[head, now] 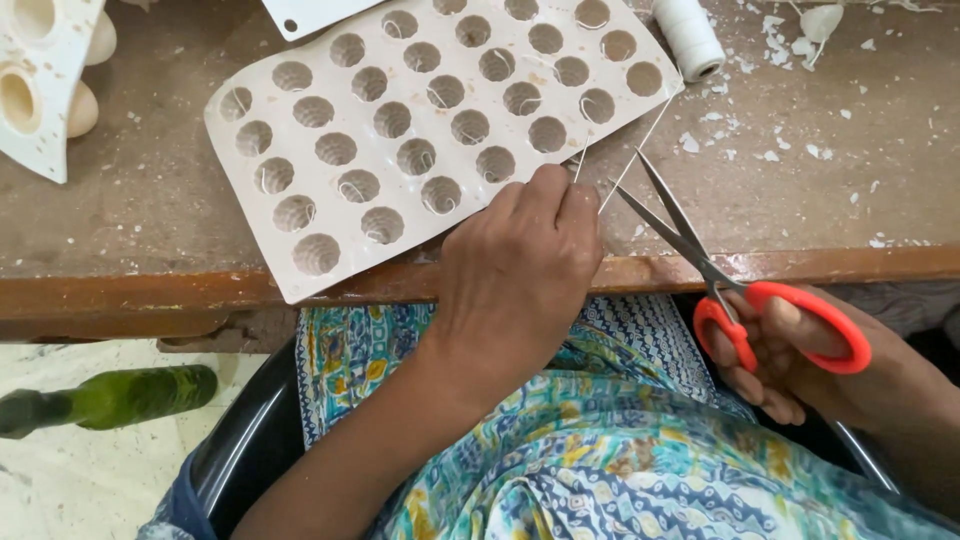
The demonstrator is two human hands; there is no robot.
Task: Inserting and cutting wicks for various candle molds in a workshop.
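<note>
I see a white string [640, 140] running taut from the spool [688, 36] at the top of the wooden table [850, 200] down to my left hand [520, 270], which pinches it between the fingertips just at the near edge of the white mould tray [250, 190]. My right hand [810, 365] grips the scissors [700, 260] through their orange loops, blades spread wide on either side of the string, right beside the left fingertips. The tray lies tilted across the table, its near corner hanging over the table edge, and several of its round cavities hold short loops of string. A second white mould [40, 90] sits at the far left of the table. White flakes are scattered over the table to the right. Below the table edge, a green bottle [120, 398] lies on the pale floor at left
</note>
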